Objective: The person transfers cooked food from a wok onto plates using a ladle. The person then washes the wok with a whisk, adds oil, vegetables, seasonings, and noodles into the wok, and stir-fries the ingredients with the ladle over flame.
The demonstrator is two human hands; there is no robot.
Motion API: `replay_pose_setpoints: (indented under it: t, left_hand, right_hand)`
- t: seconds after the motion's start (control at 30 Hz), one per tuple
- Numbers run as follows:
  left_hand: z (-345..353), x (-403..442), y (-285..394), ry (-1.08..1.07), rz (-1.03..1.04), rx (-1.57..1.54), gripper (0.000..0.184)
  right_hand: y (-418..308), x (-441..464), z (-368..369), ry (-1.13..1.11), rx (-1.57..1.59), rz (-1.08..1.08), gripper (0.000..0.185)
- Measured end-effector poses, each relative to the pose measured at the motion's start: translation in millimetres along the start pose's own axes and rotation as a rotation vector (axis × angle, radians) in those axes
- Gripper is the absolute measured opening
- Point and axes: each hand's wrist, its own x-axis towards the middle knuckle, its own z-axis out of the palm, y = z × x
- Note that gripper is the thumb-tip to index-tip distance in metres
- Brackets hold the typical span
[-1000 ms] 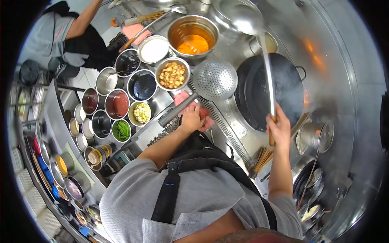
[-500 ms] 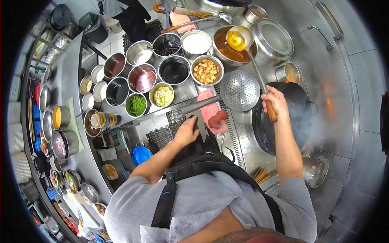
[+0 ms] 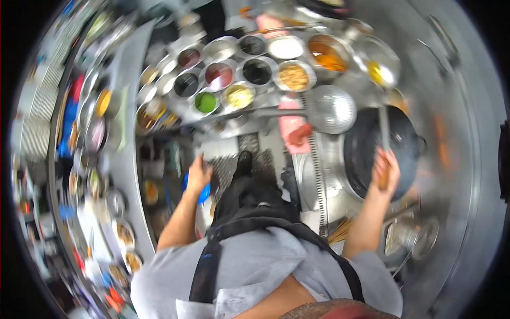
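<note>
My right hand [image 3: 386, 171] is closed around the wooden end of a long ladle [image 3: 384, 125]. The ladle reaches over the rim of a black wok [image 3: 380, 146], and yellow oil shows at its blurred bowl end, by a steel pot [image 3: 394, 56]. My left hand [image 3: 198, 175] hangs over the gap between the counters, fingers apart and nothing in them. Below it on the floor side is a blue item [image 3: 203, 192], partly hidden by my wrist. A perforated skimmer [image 3: 332, 109] lies beside the wok, its handle pointing left.
Several steel pots of sauces and ingredients line the counter, among them chopped greens [image 3: 205, 102] and brown chunks [image 3: 294, 78]. A pot of orange liquid [image 3: 326, 56] stands behind the skimmer. A pink cloth [image 3: 292, 125] lies at the stove edge. Plates [image 3: 40, 125] are stacked far left.
My right hand has carried the ladle rightward, away from the pot of orange liquid. My left hand has moved left, away from the skimmer's handle. The view has shifted and blurred.
</note>
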Motion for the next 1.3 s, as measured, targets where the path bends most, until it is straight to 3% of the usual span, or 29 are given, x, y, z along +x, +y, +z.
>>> replay_pose_setpoints:
  t: [0.07, 0.1, 0.13, 0.17, 0.2, 0.27, 0.33, 0.37, 0.4, 0.43, 0.47, 0.53, 0.57, 0.63, 0.73, 0.77, 0.87, 0.9, 1.0, 1.13, 1.2, 1.23, 1.3]
  left_hand:
    - [-39, 9, -22, 0.172, -0.06, 0.101, 0.056]
    - [-64, 14, -35, 0.299, -0.052, 0.099, 0.053]
    - [-97, 19, -34, 0.39, -0.134, 0.086, 0.051]
    - [-119, 27, -69, 0.498, -0.099, 0.137, 0.047]
    - [-149, 35, -82, 0.6, -0.163, 0.123, 0.039]
    - [-209, 50, -113, 0.831, -0.19, 0.182, 0.028]
    - [-272, 77, -153, 0.975, -0.131, 0.254, 0.024]
    - [-305, 91, -180, 1.011, -0.108, 0.333, 0.023]
    - [-339, 108, -201, 0.958, -0.228, 0.367, 0.023]
    - [-370, 125, -226, 0.777, -0.399, 0.37, 0.038]
    - [-388, 143, -254, 0.781, -0.409, 0.369, 0.038]
    - [-410, 173, -296, 0.38, -0.479, 0.664, 0.056]
    - [-410, 181, -307, 0.38, -0.483, 0.662, 0.056]
    - [-404, 200, -321, 0.174, -0.59, 0.643, 0.068]
    - [-390, 211, -359, 0.087, -0.506, 0.505, 0.064]
    - [-386, 206, -339, 0.159, -0.539, 0.494, 0.057]
    - [-388, 203, -339, 0.183, -0.558, 0.469, 0.047]
    - [-392, 200, -342, 0.239, -0.511, 0.509, 0.044]
    - [-415, 193, -347, 0.487, -0.569, 0.208, 0.046]
    - [-420, 187, -370, 0.487, -0.565, 0.105, 0.041]
    - [-421, 192, -370, 0.701, -0.599, -0.473, 0.031]
    - [-422, 194, -354, 0.835, -0.539, -0.611, 0.028]
    - [-438, 197, -361, 0.901, -0.523, -1.072, 0.024]
  right_hand:
    - [8, -48, -10, 0.174, -0.047, -0.018, 0.022]
    - [11, -66, -31, 0.087, -0.01, -0.019, 0.023]
    - [20, -86, -32, 0.254, -0.139, -0.104, 0.024]
    - [21, -102, -40, 0.181, -0.15, -0.082, 0.023]
    - [31, -112, -30, 0.363, -0.223, -0.193, 0.03]
    - [49, -135, -7, 0.538, -0.69, -0.24, 0.043]
    - [58, -134, 2, 0.645, -1.048, -0.038, 0.056]
    - [66, -131, -21, 0.631, -1.153, -0.08, 0.058]
    - [77, -119, -46, 0.619, -1.255, -0.124, 0.059]
    - [84, -111, -52, 0.667, -1.376, -0.174, 0.051]
    - [81, -102, -65, 0.657, -1.382, -0.178, 0.051]
    - [73, -82, -83, 0.675, -0.995, 0.177, 0.021]
    - [83, -74, -69, 0.707, -0.983, 0.125, 0.01]
    - [82, -63, -89, 0.64, -0.921, 0.187, 0.008]
    - [70, -46, -128, 0.571, -0.822, 0.333, 0.007]
    - [69, -42, -133, 0.565, -0.777, 0.419, 0.007]
    - [73, -41, -131, 0.586, -0.712, 0.315, 0.009]
    - [95, -77, -11, 0.73, -0.911, 0.232, 0.01]
    - [87, -73, -44, 0.684, -0.915, 0.149, 0.01]
    - [97, -84, 4, 0.797, -1.001, 0.072, 0.01]
    - [100, -83, -5, 0.856, -0.958, 0.067, 0.009]
    - [99, -83, -19, 0.852, -0.953, 0.035, 0.006]
    - [95, -89, -54, 0.826, -0.989, -0.001, 0.01]
